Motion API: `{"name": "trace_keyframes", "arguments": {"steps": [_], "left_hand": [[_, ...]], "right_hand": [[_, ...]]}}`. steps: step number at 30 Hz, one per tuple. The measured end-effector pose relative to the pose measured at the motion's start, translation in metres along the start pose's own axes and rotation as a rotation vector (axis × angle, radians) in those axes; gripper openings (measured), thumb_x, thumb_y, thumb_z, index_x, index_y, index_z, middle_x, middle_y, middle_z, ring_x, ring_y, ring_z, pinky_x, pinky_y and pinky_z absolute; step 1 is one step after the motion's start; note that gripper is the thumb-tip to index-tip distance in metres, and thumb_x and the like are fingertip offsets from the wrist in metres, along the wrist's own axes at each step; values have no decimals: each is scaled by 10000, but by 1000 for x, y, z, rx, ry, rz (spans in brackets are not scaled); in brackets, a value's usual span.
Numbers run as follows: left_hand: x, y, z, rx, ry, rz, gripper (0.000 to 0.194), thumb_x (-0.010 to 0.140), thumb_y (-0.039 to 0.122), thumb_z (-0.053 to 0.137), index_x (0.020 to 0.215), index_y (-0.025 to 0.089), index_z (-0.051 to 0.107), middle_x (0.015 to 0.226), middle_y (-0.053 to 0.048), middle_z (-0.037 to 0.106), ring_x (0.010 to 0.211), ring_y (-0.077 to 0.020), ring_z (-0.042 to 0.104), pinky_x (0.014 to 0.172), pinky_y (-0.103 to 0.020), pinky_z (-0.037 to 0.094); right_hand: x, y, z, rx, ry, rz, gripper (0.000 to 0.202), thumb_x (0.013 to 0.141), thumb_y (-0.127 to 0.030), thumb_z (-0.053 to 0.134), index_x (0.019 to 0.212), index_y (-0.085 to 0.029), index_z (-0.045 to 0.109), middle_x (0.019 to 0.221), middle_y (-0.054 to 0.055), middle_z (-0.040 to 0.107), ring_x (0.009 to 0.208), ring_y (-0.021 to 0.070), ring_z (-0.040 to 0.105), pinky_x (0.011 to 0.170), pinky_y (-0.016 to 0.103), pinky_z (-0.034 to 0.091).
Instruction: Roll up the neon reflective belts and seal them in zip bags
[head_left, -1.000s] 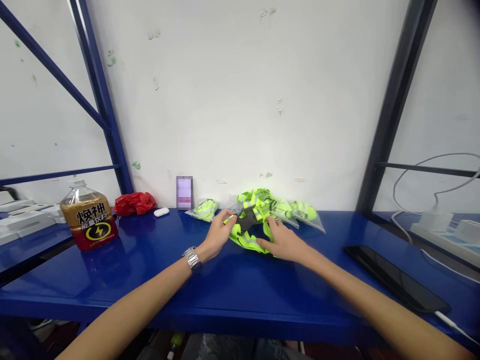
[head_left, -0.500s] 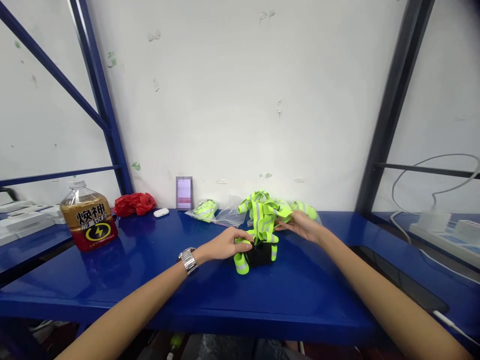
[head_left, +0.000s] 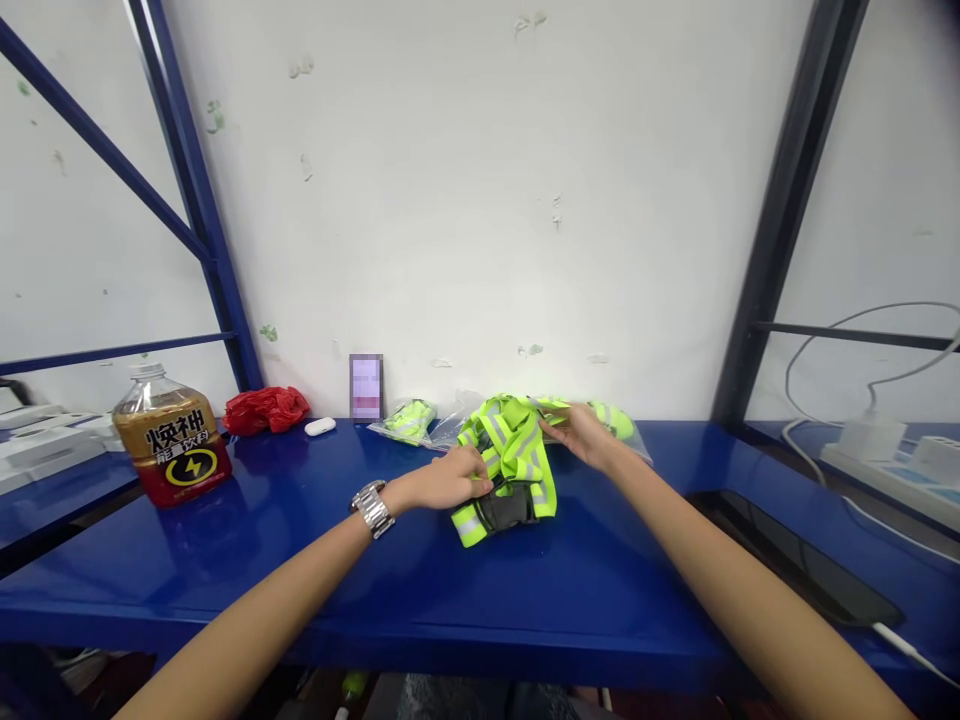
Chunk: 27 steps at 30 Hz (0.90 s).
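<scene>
A bunched reflective strap harness [head_left: 517,440], neon yellow with silver stripes, lies between my hands on the blue table [head_left: 360,590]. Its black plastic buckle [head_left: 508,508] faces me at the near end. My left hand [head_left: 452,478], with a metal watch [head_left: 372,509] on the wrist, is closed on the straps just left of the buckle. On the far right side, my right hand [head_left: 583,435] pinches a strap end. Behind the harness lie clear plastic bags, one holding a folded yellow piece [head_left: 411,421] and another a yellow bundle [head_left: 613,420] partly hidden by my right hand.
A large drink bottle [head_left: 171,440] stands at the left, near a red plastic bag [head_left: 266,409] and a white case [head_left: 320,426]. One phone [head_left: 367,388] leans on the wall. A dark phone [head_left: 799,555] lies right, beside a power strip [head_left: 892,465] with cables.
The harness has been lowered and laid flatter, and its buckle now shows plainly. My right hand has shifted slightly left, still gripping a strap; my left hand has moved a little left too.
</scene>
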<state>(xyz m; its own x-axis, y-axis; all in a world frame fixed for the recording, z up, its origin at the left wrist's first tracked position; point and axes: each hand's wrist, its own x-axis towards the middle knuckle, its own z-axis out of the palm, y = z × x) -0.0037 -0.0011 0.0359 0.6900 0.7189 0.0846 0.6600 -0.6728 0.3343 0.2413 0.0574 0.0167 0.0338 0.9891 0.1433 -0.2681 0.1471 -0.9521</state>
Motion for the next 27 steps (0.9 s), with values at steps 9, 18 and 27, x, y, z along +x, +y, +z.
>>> {"name": "trace_keyframes", "arguments": {"steps": [9,18,27], "left_hand": [[-9,36,57,530,467,107,406,914,484,442,1084,126,531,1031,-161,586,1008,-313,521,884,-458,393],[31,-18,55,365,279,122,392,912,455,487,1198,192,530,1111,-128,603,1044,-295,552,872,-425,424],[17,-15,53,536,337,236,371,926,412,462,1198,172,537,1153,-148,564,1064,-300,503,889,-441,406]], "right_hand": [[25,5,37,-202,-18,-105,493,678,-102,442,1161,-190,489,1122,79,632,1053,168,604,886,287,524],[-36,-8,51,-1157,-2,-719,327,818,-175,388,1099,-163,555,967,121,652,909,261,600,868,389,428],[-31,17,54,-1479,-438,-744,427,965,-366,292,1292,-208,517,1345,129,507,1238,272,440,1021,443,324]]}}
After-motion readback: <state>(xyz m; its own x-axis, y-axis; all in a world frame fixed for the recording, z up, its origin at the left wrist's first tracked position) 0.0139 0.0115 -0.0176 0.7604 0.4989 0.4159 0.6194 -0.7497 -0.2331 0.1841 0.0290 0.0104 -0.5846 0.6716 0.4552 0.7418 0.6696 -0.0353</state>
